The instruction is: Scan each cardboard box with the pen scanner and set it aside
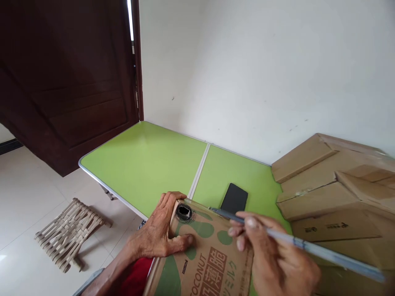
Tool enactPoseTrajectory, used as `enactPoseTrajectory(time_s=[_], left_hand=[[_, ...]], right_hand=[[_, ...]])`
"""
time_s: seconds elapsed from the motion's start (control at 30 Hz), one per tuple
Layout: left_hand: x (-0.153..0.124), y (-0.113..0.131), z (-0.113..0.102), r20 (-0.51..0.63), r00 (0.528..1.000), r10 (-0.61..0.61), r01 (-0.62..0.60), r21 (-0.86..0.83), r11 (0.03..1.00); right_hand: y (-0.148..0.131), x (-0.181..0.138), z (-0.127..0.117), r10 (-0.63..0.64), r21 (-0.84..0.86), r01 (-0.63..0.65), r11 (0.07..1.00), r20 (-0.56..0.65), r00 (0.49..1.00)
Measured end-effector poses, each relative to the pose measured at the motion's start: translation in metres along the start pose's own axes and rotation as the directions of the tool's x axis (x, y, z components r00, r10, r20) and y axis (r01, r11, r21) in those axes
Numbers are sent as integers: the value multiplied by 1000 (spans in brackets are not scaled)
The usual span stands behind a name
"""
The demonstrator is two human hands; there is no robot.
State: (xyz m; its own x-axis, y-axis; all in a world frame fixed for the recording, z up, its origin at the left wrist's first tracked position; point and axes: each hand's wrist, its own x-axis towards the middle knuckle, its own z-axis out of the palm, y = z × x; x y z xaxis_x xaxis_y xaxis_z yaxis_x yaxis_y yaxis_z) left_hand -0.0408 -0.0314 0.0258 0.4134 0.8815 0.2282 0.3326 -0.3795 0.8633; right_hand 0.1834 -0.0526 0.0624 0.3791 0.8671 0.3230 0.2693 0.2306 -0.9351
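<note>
Since the carton (pixel 212 242) likely needs bracing at the near side of the counter (pixel 148 164), left grip (pixel 159 234) clamps its holed end; I see right grip (pixel 277 255) pinched on a slim tool (pixel 296 241), pen-style.

Clasps a carton (pixel 206 245) in the left grip (pixel 159 236) and a slim tool (pixel 321 250) in the right grip (pixel 274 257), with a dark device (pixel 234 197) beyond both.

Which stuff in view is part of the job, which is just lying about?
Likely part of the job:
- printed carton, gripped by the left hand
- pen-like tool, held in the right hand

Seemingly just lying about:
- dark flat device on the green table
- woven stool, at left
- cardboard boxes at right; untouched, so any link is unclear
</note>
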Motion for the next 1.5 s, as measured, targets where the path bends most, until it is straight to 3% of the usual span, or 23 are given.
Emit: enactPoseTrajectory(time_s=[0.1,0.23,0.37,0.6,0.7,0.83,0.93,1.07,1.37,1.5], left_hand=[[-3,-1,-2,6,999,-34,34,-11,999],[-5,-4,-3,4,999,-40,40,-7,999],[-6,-9,-3,-7,999,-50,50,-7,999],[-3,-10,-5,10,996,-90,90,-33,995],[-1,-10,-5,18,996,-92,92,-23,995],[-6,-13,-4,15,996,-88,88,-15,996],[-8,-15,-4,8,996,-90,90,-10,996],[-7,-16,0,5,997,-77,77,-22,997],[-9,-11,1,7,995,-102,103,-27,994],[-7,-8,0,20,993,-115,116,-38,993]], right_hand=[[22,61,2,-87,64,89,994,-43,995],[65,121,33,74,-157,-38,987,231,970],[106,134,72,245,-406,-93,909,340,908],[150,153,93,493,-721,-172,671,261,830],[149,153,89,521,-783,-150,604,246,818],[130,132,62,475,-820,-135,556,180,861],[119,107,33,467,-856,-225,466,22,884],[122,82,19,540,-859,-368,357,-132,832],[139,91,18,586,-722,-524,451,-204,785],[150,99,8,653,-587,-616,526,-186,734]])
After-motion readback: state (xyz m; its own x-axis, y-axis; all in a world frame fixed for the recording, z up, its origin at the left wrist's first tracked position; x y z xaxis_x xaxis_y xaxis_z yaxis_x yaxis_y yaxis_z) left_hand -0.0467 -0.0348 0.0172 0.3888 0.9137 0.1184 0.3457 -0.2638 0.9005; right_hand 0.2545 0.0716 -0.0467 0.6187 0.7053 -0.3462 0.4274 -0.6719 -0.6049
